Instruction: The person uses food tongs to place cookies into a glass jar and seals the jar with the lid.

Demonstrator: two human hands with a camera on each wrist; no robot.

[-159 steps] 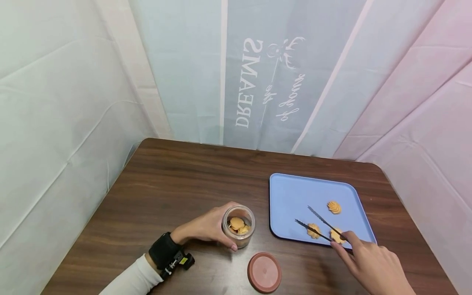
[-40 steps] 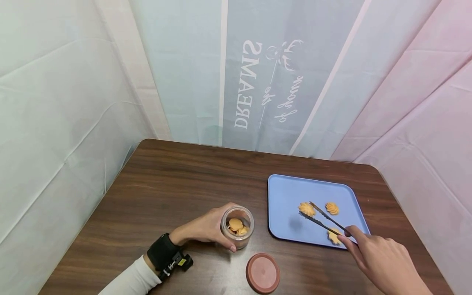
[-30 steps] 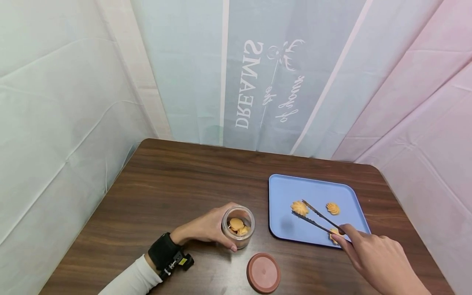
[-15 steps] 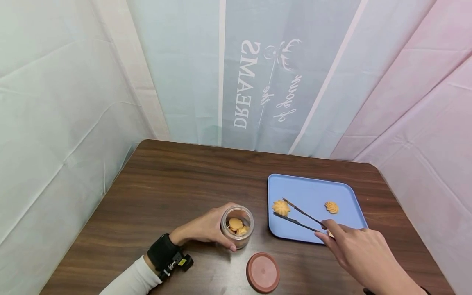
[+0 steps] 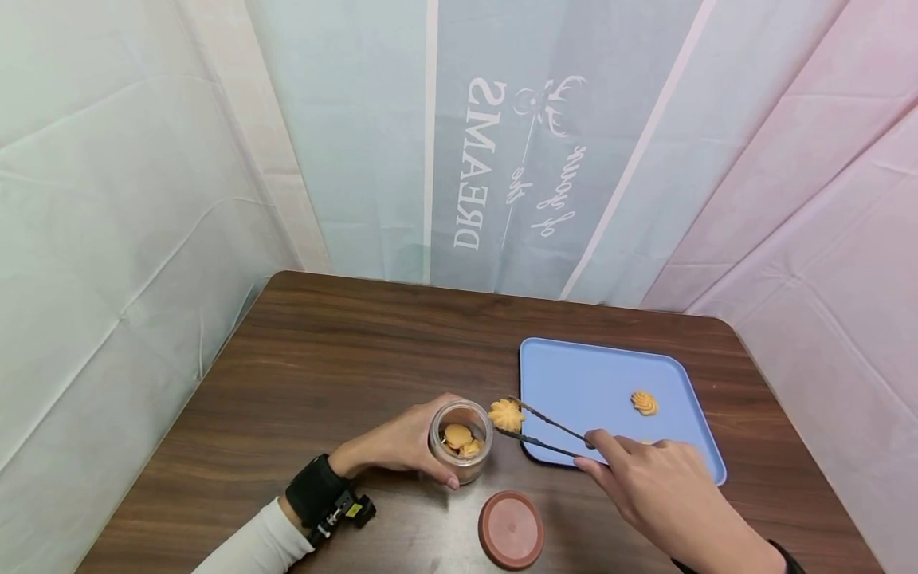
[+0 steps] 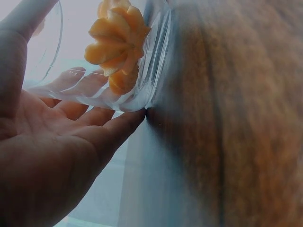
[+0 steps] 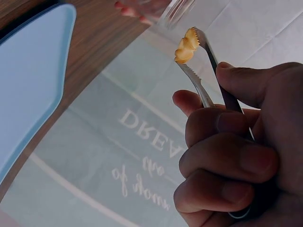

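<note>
My left hand grips an open glass jar from its left side, thumb in front. Several cookies lie at the jar's bottom; in the left wrist view a ridged cookie shows through the glass. My right hand holds dark metal tongs, fingers curled round them in the right wrist view. Between the serrated tips of the tongs is a flower-shaped cookie, just right of the jar's rim in the head view.
A blue tray lies to the right with a swirled cookie on it; another is mostly hidden behind my right hand. A reddish-brown lid rests on the wooden table in front of the jar.
The tongs have picked the flower-shaped cookie up off the tray and carried it left to beside the jar. My left hand and the jar have stayed in place.
</note>
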